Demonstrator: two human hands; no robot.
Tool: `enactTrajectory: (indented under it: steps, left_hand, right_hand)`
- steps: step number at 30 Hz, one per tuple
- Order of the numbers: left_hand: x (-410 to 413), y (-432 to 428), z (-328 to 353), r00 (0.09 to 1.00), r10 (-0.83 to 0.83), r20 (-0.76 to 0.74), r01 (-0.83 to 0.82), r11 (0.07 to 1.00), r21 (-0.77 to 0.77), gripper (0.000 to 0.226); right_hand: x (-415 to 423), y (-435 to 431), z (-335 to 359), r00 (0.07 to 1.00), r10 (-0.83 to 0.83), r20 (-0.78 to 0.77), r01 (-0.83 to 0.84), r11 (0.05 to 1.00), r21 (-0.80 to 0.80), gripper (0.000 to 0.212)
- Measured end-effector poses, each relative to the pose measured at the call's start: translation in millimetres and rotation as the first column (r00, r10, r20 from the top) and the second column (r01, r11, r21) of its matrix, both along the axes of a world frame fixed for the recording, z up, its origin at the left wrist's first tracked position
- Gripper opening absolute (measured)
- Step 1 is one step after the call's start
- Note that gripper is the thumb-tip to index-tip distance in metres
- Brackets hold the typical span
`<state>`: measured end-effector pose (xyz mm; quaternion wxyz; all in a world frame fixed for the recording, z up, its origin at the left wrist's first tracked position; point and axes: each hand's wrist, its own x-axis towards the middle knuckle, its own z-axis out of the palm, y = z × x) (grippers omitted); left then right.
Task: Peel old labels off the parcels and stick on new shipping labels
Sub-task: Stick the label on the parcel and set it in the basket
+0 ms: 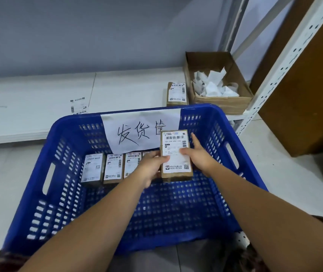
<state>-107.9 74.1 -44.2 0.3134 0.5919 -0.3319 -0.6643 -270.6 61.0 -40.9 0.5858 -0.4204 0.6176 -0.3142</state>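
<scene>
1. Both hands hold one brown parcel (176,174) above the far right part of the blue basket (235,146), its face turned up to the camera.
2. The left hand (151,166) grips the parcel's left side, thumb laid on the white label (176,152) and fingers curled underneath.
3. The right hand (197,157) grips the right side, thumb pressed on the label and forefinger stretched along the edge.
4. The label lies flat over most of the top face; whether it is a new or an old one is too blurred to read, though it looks neatly stuck.
5. A row of parcels (113,167) with labels stands along the basket's far wall, under a paper sign (141,130).
6. Judged from this, the step in hand is pressing the label down and setting this parcel at the row's right end.
7. The next move calls for lowering it into the gap without scuffing the label.
8. Beyond the basket, a second parcel (176,94) and a loose label (79,107) lie on the white platform (29,107), beside a cardboard box (223,104) of crumpled paper.
</scene>
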Motion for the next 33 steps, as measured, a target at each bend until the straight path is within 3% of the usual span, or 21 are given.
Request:
enactTrajectory:
  steps: [4,6,9,12,15,18,21,23,25,28,30,33]
  left_hand:
    - [-13,-13,-41,0.997,0.07,0.04,-0.073,0.994,0.081,0.031]
    - [-22,-19,-55,0.999,0.049,0.014,-0.05,0.994,0.098,0.023]
    - [-37,-28,-72,1.0,-0.021,0.016,0.018,0.989,0.148,0.03]
    - [-52,-39,-96,0.998,-0.067,-0.016,0.069,0.982,0.176,0.041]
    - [-63,-52,-120,0.996,-0.06,-0.071,0.071,0.982,0.176,0.045]
    - [-68,-66,-141,0.991,-0.085,-0.103,0.101,0.981,0.164,0.056]
    - [-73,-77,-157,0.975,-0.221,-0.018,0.222,0.97,0.1,0.064]
    - [-75,-82,-163,0.882,-0.41,0.233,0.415,0.909,0.029,0.058]
    - [-74,-85,-171,0.648,-0.565,0.511,0.625,0.778,0.067,0.056]
    - [-70,-83,-184,0.327,-0.653,0.683,0.766,0.607,0.214,0.059]
    - [-66,-81,-188,0.267,-0.657,0.705,0.784,0.573,0.238,0.061]
    - [-57,-80,-190,0.248,-0.653,0.716,0.803,0.552,0.224,0.059]
  right_hand:
    - [-16,-11,-41,0.998,-0.009,-0.066,0.013,0.998,0.064,0.06]
    - [-21,-16,-64,0.995,-0.064,-0.07,0.07,0.994,0.085,0.053]
    - [-23,-29,-98,0.966,-0.145,-0.215,0.161,0.985,0.057,0.043]
    - [-25,-44,-128,0.933,-0.187,-0.307,0.209,0.977,0.039,0.046]
    - [-27,-56,-142,0.932,-0.11,-0.344,0.143,0.987,0.073,0.055]
    - [-36,-60,-162,0.946,-0.098,-0.31,0.134,0.986,0.098,0.059]
    - [-45,-62,-180,0.945,-0.176,-0.274,0.201,0.977,0.069,0.063]
    - [-50,-62,-188,0.933,-0.213,-0.29,0.238,0.97,0.052,0.065]
    - [-52,-62,-194,0.921,-0.22,-0.323,0.249,0.967,0.051,0.064]
    - [-50,-65,-205,0.916,-0.141,-0.375,0.193,0.975,0.105,0.068]
    - [-46,-68,-214,0.917,-0.124,-0.378,0.182,0.975,0.123,0.067]
    - [-42,-73,-219,0.906,-0.144,-0.398,0.213,0.967,0.137,0.064]
